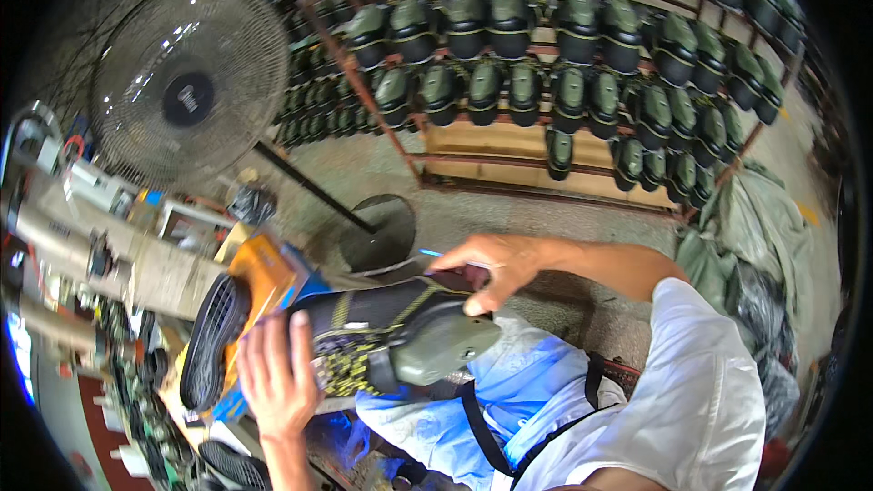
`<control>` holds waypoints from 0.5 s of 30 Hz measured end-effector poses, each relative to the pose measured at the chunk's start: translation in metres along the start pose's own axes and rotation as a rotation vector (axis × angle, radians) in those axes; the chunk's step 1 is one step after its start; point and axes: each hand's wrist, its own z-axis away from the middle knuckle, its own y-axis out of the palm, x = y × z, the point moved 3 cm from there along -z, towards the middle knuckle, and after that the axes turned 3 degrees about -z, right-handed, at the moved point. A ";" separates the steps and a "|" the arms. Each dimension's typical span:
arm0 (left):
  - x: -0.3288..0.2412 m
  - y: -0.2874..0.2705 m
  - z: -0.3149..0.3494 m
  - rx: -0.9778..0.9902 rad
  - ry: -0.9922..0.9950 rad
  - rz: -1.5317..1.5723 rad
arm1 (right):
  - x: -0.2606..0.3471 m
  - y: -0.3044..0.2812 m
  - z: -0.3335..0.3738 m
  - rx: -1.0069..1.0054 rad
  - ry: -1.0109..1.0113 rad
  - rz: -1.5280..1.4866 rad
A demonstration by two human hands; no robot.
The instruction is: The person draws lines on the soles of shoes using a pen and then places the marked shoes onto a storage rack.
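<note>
A black shoe upper (371, 306) with yellow seam lines lies on its side over my lap, an olive-green last (441, 350) filling its opening. Black-and-yellow laces (350, 371) hang loose along its near side. My left hand (277, 373) rests against the left end of the upper, fingers stretched out and nothing gripped. At the other end, my right hand (491, 268) curls round the upper's edge, thumb beside the last. A thin blue-tipped stick (431, 253) shows by its fingertips; whether the hand holds it is unclear.
A black shoe sole (214, 343) leans by an orange box (264, 265) left of my hand. A large standing fan (188, 97) rises at the far left. Ahead, a red metal rack (546, 160) carries rows of shoes on lasts. Green cloth (759, 232) lies heaped at the right.
</note>
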 end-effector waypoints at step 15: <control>0.150 -0.041 0.212 0.092 -1.111 -0.104 | 0.059 0.087 -0.327 -0.100 -0.292 0.125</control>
